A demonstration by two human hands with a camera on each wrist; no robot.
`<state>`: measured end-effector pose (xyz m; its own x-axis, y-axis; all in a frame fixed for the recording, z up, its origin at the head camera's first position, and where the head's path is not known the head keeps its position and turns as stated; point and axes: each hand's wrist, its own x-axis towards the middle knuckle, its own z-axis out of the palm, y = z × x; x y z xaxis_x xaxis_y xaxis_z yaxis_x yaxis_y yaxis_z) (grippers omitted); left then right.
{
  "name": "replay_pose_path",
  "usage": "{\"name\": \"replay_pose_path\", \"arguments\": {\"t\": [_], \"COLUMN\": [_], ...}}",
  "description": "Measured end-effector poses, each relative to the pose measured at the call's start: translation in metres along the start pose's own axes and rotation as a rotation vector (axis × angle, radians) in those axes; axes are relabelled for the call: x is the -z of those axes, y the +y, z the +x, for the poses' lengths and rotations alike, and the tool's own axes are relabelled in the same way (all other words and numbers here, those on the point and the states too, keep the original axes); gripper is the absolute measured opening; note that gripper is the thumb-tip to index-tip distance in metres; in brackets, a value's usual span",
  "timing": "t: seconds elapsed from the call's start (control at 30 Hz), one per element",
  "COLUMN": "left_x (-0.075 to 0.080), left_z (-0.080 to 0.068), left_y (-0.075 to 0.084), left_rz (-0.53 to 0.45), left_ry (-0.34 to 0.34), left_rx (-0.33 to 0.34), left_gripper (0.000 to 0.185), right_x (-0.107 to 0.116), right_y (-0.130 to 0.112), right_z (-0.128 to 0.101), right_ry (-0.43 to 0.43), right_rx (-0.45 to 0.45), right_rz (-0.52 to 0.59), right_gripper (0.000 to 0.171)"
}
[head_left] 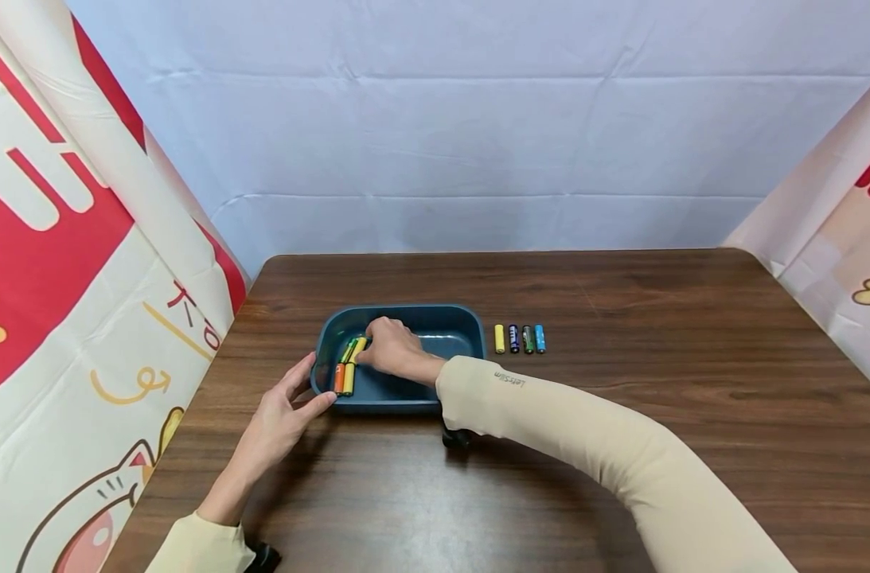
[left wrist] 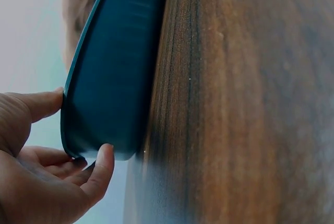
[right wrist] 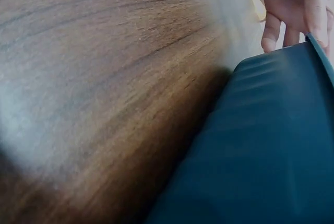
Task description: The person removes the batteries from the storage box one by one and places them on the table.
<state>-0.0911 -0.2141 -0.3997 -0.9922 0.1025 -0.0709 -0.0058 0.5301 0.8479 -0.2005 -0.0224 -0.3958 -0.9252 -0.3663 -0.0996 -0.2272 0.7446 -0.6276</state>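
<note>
Head view: my two bare hands are at the dark teal tray (head_left: 445, 344) on the table's left half.
Left hand: it (head_left: 280, 410) comes up from the lower left and grips the tray's near left corner, thumb on the near rim, fingers around the end wall.
Left wrist view: my thumb presses the rim, and one fingertip touches the wall lower down.
Right hand: it (head_left: 395, 348) bends down into the tray, arm stretched across from the right, fingers curled at a yellow battery (head_left: 360, 348); I cannot tell whether they pinch it.
Batteries in the tray: beside that one lies a green-and-yellow battery (head_left: 348, 350); nearer me, an orange battery (head_left: 339, 380) and another yellow one side by side.
Row right of the tray: four more batteries, yellow, dark blue, dark green, light blue.
Sleeves: cream, the right one (head_left: 549, 406) lettered.
Table: brown wood grain (head_left: 657, 350), glossy near me.
Room: creased white sheet (head_left: 477, 135) behind, cartoon-printed cloth (head_left: 69, 263) at left and right.
</note>
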Motion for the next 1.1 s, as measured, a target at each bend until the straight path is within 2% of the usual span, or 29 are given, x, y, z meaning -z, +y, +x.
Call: {"name": "replay_pose_path", "arguments": {"t": [0.13,0.37,0.67,1.1], "left_x": [0.0,-0.0006,-0.0009,-0.0004], "left_z": [0.0001,-0.0007,-0.0012,-0.0014], "left_y": [-0.0005,-0.0017,-0.0004,-0.0013], "left_rz": [0.004,-0.001,-0.007,-0.004], "left_ry": [0.001,0.01,0.009,0.012], "left_rx": [-0.012,-0.03,-0.009,-0.023], "left_gripper": [0.078,0.078,0.078,0.078], "right_x": [-0.0038,-0.009,-0.0108,-0.0097], "right_y": [-0.0003,-0.0004,-0.0002,-0.0009], "right_z": [0.0042,0.0102,0.0095,0.0103], "right_ry": [0.003,0.001,0.011,0.01], "right_rx": [-0.003,0.004,0.018,0.033], "right_rz": [-0.013,-0.027,-0.03,-0.102], "right_gripper": [0.019,0.034,0.05,0.038]}}
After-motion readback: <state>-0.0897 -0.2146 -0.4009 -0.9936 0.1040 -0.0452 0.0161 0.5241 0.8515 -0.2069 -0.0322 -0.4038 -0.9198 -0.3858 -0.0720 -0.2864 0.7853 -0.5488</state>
